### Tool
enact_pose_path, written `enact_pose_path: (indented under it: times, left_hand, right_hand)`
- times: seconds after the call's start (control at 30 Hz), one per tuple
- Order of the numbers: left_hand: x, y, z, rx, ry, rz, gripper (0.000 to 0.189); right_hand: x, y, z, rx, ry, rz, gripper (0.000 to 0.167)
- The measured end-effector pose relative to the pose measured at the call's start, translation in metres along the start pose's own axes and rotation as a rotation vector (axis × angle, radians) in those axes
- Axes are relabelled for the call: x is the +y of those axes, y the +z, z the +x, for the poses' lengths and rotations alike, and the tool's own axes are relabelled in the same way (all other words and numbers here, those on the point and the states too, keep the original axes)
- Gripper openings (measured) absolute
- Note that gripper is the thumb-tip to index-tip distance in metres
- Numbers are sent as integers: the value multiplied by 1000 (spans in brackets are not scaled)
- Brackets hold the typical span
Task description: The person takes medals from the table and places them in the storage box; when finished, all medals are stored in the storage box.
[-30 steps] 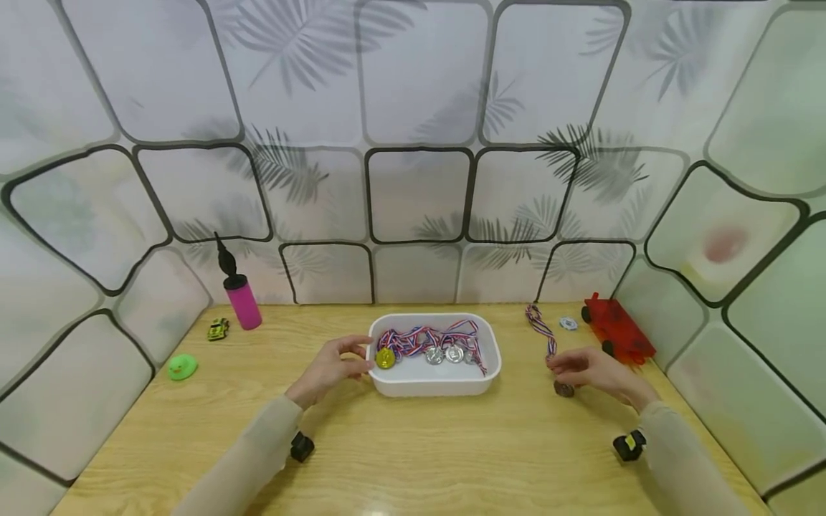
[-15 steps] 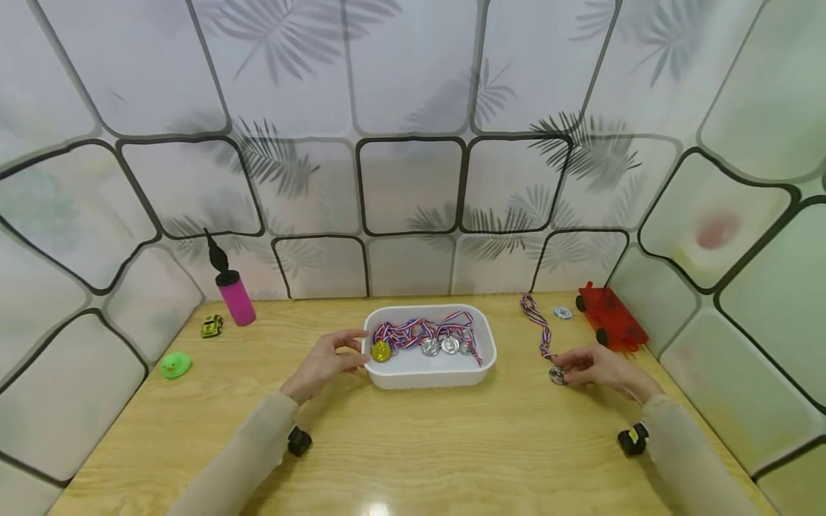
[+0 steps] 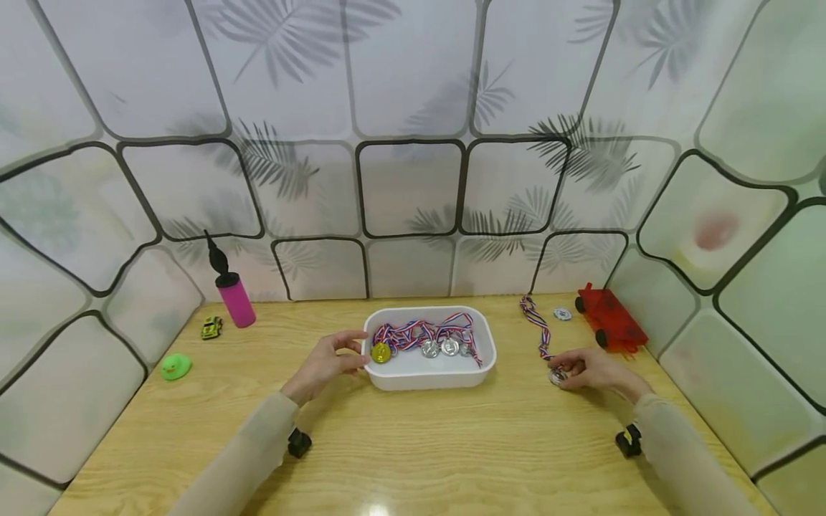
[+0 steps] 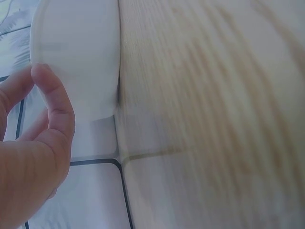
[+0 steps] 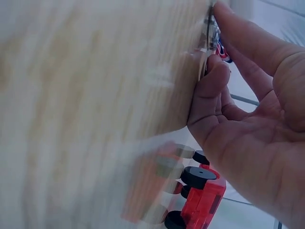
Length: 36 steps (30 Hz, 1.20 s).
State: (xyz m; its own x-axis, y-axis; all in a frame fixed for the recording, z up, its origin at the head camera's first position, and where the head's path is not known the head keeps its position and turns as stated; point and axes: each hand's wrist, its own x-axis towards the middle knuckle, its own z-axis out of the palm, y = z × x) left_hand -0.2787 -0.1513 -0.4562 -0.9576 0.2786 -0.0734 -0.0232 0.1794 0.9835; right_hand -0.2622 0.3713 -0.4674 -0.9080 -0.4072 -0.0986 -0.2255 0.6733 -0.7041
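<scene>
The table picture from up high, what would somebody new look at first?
Probably the white tub in the middle of the table, filled with shiny medals on striped ribbons; the left hand rests against its left end. Next, the right hand pinching one more medal lying on the table to the right. Bright toys stand out too: a red car at the right wall and a pink pump at the back left.

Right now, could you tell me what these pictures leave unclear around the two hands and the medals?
- Medal at the right hand: head view, fingers cover part of it, its face too small to read.
- Same medal: right wrist view, edge-on and blurred.
- White tray: left wrist view, contents hidden by its wall, cut off by the top edge.
- Left hand: head view, its contact with the tray rim is unclear.
</scene>
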Motion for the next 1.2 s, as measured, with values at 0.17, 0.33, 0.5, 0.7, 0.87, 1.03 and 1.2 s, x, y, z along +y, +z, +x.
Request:
enact_pose_path:
  times: [0.17, 0.33, 0.5, 0.7, 0.87, 1.03, 1.2]
  left_hand:
    - [1, 0, -1, 3, 6, 14, 56]
    - [1, 1, -1, 5, -3, 7, 56]
    - [0, 0, -1, 4, -9, 3, 56]
    - [0, 0, -1, 0, -7, 2, 57]
    - [1, 0, 0, -11, -7, -10, 57]
    - [2, 0, 0, -16, -2, -10, 57]
    - [1, 0, 0, -14, 1, -3, 57]
  right_hand:
    - [-3, 1, 0, 5, -16, -31, 39]
    - [-5, 3, -1, 14, -19, -36, 38]
    - [-9, 6, 1, 39, 14, -58, 35]
    - [-12, 8, 4, 82, 45, 22, 31]
    - [-15, 8, 6, 80, 87, 179, 35]
    - [-21, 7, 11, 87, 79, 307, 38]
    - [-27, 7, 15, 110, 44, 368, 38]
